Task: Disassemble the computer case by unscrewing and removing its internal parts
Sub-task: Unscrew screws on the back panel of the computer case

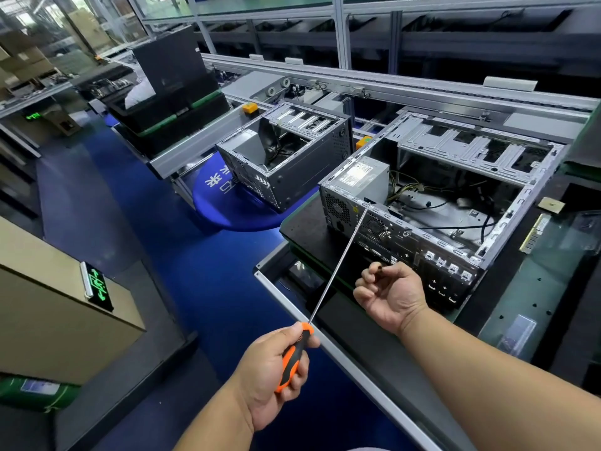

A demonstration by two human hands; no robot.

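Note:
An open grey computer case lies on its side on a black mat, its rear panel facing me. Inside it are a silver power supply at the left corner and loose cables. My left hand grips the orange-and-black handle of a long screwdriver. Its thin shaft slants up, and the tip is at the case's rear top edge beside the power supply. My right hand hovers in front of the rear panel, pinching a small dark screw between thumb and fingertips.
A second open case sits further left on the conveyor line. A memory stick lies on the glass-topped bench at the right. Black stacked trays stand at the back left. A cardboard box is at the left, above the blue floor.

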